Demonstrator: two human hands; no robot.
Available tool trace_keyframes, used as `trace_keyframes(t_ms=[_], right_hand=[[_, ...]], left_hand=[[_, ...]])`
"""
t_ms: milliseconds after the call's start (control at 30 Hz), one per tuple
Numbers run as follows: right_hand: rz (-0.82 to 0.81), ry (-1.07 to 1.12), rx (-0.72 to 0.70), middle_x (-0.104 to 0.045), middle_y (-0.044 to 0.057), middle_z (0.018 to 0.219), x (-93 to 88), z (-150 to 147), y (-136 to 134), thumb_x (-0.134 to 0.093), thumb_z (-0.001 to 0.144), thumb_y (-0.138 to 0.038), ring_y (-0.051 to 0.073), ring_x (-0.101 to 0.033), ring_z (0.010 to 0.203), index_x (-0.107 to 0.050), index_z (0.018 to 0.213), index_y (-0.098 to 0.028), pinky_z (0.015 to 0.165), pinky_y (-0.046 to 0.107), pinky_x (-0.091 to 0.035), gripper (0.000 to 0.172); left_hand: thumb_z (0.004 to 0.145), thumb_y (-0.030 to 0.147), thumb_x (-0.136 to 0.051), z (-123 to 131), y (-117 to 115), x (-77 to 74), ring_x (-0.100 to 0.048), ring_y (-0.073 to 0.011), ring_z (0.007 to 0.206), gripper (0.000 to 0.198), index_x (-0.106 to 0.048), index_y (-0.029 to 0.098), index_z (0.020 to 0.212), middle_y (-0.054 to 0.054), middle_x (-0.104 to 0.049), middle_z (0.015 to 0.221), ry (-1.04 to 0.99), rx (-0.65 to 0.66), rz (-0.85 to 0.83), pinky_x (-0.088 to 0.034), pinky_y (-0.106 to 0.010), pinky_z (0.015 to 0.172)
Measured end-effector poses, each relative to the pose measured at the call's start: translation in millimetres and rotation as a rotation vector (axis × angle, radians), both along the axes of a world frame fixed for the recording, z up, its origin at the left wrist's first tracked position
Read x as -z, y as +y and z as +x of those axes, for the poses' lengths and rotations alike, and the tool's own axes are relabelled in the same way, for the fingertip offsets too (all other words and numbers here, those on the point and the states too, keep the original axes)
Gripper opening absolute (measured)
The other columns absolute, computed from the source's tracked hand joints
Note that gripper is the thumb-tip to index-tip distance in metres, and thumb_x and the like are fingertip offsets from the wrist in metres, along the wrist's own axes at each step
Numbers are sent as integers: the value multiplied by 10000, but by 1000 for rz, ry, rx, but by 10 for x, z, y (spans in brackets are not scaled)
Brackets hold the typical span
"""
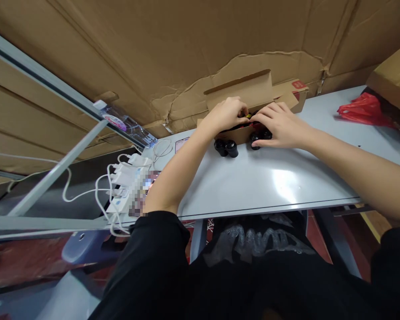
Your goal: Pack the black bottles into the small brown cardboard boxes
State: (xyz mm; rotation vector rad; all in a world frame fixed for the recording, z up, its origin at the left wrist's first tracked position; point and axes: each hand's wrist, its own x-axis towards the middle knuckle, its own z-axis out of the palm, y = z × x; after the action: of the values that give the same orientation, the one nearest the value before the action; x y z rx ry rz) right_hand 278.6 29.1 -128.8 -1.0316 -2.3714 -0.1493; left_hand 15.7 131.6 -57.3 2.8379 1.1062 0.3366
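Observation:
An open cardboard box (237,135) stands at the back of the table, with dark, red and yellow things showing inside. My left hand (229,114) reaches over its near wall with curled fingers, beside a small yellow item (248,116); whatever they pinch is hidden. Over the box's right part is my right hand (281,126), fingers spread and thumb stretched out. Its thumb lies against a short black cylinder (254,138), and another is partly covered by the palm. Two more black cylinders, one on the left (220,147) and one beside it (232,149), stand before the box.
A power strip (128,195) with white plugs and cables lies on the left, beside a pixelated screen. Behind it, a clear plastic bottle (128,124) leans. A red plastic bag (363,110) and a cardboard carton (395,75) occupy the right end of the white table (240,186).

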Motion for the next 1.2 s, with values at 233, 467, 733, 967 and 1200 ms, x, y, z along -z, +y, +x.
trace_keyframes(t_ms=[233,467,733,967,1200], right_hand=[[-11,-34,-5,-830,217,1554,28,-4,-5,-785,1191,-724,552,-691,1478,-772,1672,-271,1305,747,-527,662],[8,-48,12,-816,237,1592,79,-48,-17,-791,1182,-661,556,-706,1499,-744,1695,-241,1312,740,-534,665],[20,229,111,-846,252,1518,66,-129,-108,-744,1234,-637,565,-802,1396,-664,1702,-239,1318,823,-553,620],[38,531,101,-861,164,1420,102,-153,-100,-702,1244,-768,494,-865,1235,-688,1567,-353,1126,751,-720,526],[83,390,-68,-875,142,1351,103,-164,-89,-735,1216,-633,437,-851,1215,-742,1519,-301,1160,710,-708,450]], left_hand=[[1025,306,-912,15,33,46,-743,-320,1066,70,-913,239,1008,-122,-780,1186,-50,18,-30,-619,-495,1057],[1027,373,-990,-248,-158,-155,-778,-283,1120,188,-861,240,1056,-142,-842,1387,-297,-42,-73,-664,-499,1105],[1165,679,-902,-213,-473,-73,-868,-243,1159,471,-682,274,1072,-83,-873,1191,-613,-106,-227,-721,-423,993],[1053,668,-991,-341,-396,63,-885,-239,1064,557,-619,301,1247,-40,-839,1121,-602,108,-522,-692,-412,953],[946,420,-933,-435,-596,-123,-778,-216,923,595,-722,313,1493,-19,-872,1094,-275,273,-329,-586,-377,863]])
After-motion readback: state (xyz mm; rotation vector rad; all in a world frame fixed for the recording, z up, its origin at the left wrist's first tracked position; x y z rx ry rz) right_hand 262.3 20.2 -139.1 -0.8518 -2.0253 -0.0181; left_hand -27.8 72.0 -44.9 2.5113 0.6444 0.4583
